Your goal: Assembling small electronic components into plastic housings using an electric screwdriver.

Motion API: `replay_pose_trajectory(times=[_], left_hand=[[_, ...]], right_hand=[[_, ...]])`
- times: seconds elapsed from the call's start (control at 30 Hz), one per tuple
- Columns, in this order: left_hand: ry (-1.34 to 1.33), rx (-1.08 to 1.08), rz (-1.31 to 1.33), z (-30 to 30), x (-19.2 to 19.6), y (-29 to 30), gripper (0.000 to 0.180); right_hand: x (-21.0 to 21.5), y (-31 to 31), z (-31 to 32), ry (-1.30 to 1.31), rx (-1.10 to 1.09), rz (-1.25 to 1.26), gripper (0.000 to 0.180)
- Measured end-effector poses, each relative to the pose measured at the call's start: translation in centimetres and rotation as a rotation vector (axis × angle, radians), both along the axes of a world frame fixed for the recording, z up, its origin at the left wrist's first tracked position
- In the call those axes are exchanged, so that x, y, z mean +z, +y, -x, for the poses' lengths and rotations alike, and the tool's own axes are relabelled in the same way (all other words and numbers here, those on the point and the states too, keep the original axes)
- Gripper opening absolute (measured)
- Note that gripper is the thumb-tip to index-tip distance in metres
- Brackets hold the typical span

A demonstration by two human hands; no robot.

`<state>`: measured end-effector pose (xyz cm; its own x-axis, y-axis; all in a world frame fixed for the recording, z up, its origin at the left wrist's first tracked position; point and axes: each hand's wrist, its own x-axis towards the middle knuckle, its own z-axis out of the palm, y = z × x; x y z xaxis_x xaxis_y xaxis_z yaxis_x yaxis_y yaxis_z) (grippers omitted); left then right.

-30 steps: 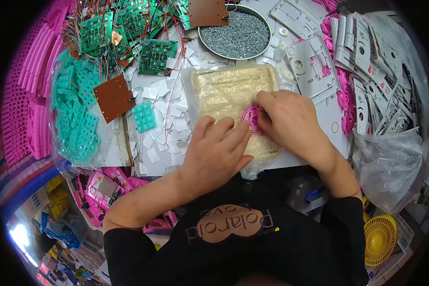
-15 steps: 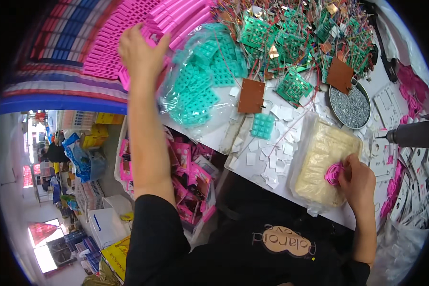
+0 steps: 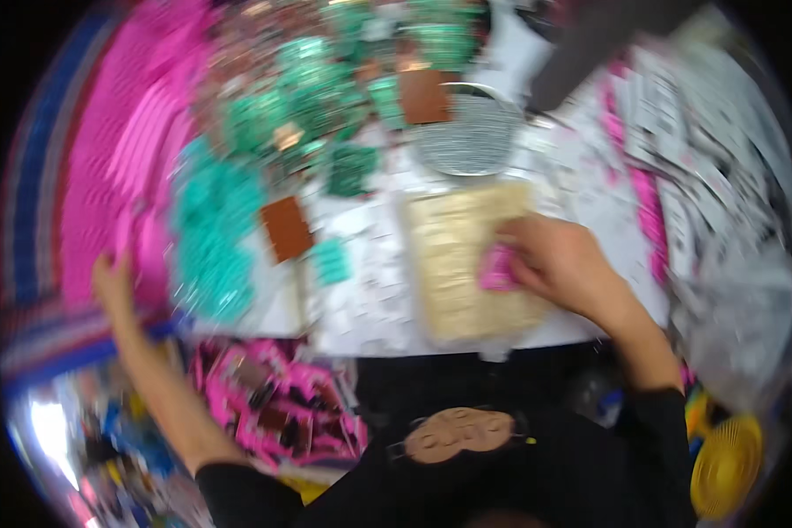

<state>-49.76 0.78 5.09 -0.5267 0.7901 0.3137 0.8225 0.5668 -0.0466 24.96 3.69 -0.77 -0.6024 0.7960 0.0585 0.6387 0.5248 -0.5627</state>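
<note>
My right hand (image 3: 565,264) is closed in a pinch on a small round pink plastic part (image 3: 498,268). The hand rests over a cream-coloured slab (image 3: 444,273) in clear wrap, near the table's front edge. At the far left my left hand (image 3: 113,283) reaches to the lower end of stacked pink plastic pieces (image 3: 145,150). Motion smears its fingers, so whether it grips one is unclear. Between the hands lie a pile of turquoise pads (image 3: 216,246) in clear plastic, a brown square plate (image 3: 287,229) and a small turquoise pad (image 3: 331,262).
Green circuit boards with wires (image 3: 304,88) heap up at the back. A round tin (image 3: 466,132) of small grey pieces stands behind the slab. A dark tool (image 3: 581,53) juts in at upper right. White panels (image 3: 669,132) lie right; a bin of pink parts (image 3: 273,396) sits below.
My view has swung to the right, blurring the picture. My left hand has shifted along the pink pieces to their near end. My right hand stays at the slab, holding the round pink part.
</note>
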Motion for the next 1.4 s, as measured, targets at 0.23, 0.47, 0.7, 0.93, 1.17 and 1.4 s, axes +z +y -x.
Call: replay_pose_trajectory(times=[0.23,0.47,0.7,0.93,1.17,1.4], left_hand=[[-0.231,-0.559,-0.487,-30.9,5.9,-6.1,0.029],[-0.544,-1.143,-0.131,-50.1,2.8,-5.2,0.07],[-1.835,-0.595,-0.049,-47.7,-2.4,-4.7,0.082],[-1.675,-0.699,-0.321,-49.2,-4.6,-3.0,0.073],[-1.738,-0.665,-0.259,-51.4,-2.7,-4.6,0.067],[-1.963,-0.803,-0.233,-52.7,-4.9,-7.4,0.062]], right_hand=[[2.4,-4.1,3.4,0.7,0.09,0.508,0.074],[1.9,-5.1,3.7,1.201,-0.024,1.072,0.069],[3.6,1.7,-5.2,0.301,-0.26,0.418,0.045],[-2.2,7.2,-11.4,-0.244,-0.667,-0.245,0.052],[8.4,-0.1,-10.0,0.502,-0.706,0.073,0.05],[9.1,-7.8,4.0,0.489,-0.065,0.092,0.059]])
